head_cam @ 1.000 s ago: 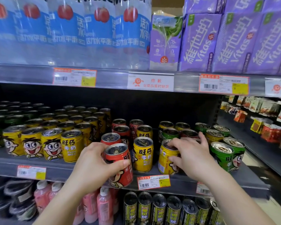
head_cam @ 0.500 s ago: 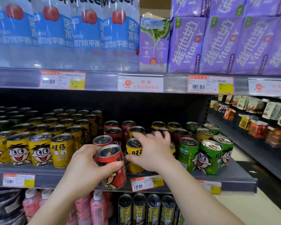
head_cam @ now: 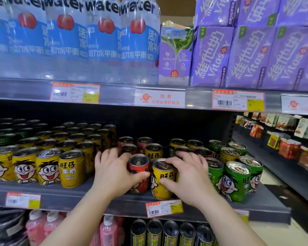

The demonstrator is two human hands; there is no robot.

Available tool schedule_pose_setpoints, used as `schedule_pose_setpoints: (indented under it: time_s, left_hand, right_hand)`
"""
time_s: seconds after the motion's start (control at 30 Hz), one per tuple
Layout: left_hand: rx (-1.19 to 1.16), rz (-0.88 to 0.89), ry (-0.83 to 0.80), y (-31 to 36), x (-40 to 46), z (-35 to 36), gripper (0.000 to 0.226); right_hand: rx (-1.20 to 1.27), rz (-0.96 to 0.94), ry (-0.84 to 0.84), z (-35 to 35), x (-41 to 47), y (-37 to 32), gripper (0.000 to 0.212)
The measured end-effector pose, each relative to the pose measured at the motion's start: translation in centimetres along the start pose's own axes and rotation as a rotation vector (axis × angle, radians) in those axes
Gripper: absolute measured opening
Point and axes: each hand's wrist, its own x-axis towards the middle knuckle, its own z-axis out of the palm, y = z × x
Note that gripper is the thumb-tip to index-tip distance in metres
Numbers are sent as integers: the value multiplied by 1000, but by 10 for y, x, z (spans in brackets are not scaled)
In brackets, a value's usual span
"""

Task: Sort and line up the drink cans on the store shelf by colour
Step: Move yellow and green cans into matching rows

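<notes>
On the dark middle shelf (head_cam: 96, 197) stand cartoon-faced drink cans. My left hand (head_cam: 114, 173) is wrapped around a red can (head_cam: 139, 167) at the shelf's front. Right beside it, touching, stands a yellow can (head_cam: 161, 180), gripped from the right and top by my right hand (head_cam: 187, 176). A block of yellow cans (head_cam: 48, 167) fills the left side. Green cans (head_cam: 236, 180) stand at the front right. Behind my hands, more red cans (head_cam: 143, 143), yellow cans and green ones are mixed together.
The shelf above (head_cam: 114, 95) carries water bottles (head_cam: 103, 38) and purple drink cartons (head_cam: 247, 55), with price tags along its edge. Below are pink bottles (head_cam: 107, 229) and dark cans (head_cam: 169, 233). A side shelf of snack packets (head_cam: 283, 132) runs off to the right.
My left hand has set the tilted red can upright further back on the shelf. My right hand moved left from the cans on the right onto the front yellow can.
</notes>
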Motion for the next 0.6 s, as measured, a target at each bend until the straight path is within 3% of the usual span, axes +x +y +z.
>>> schedule_pose_setpoints:
  time_s: [0.23, 0.37, 0.6]
  left_hand:
    - [43, 42, 35, 1, 5, -5, 101]
    - [-221, 119, 123, 45, 5, -18, 87]
    - [-442, 288, -188, 147, 30, -9, 68]
  right_hand:
    - [208, 103, 268, -8, -36, 33, 49]
    - [184, 230, 388, -31, -45, 72, 24]
    - [189, 388, 259, -78, -26, 150, 7]
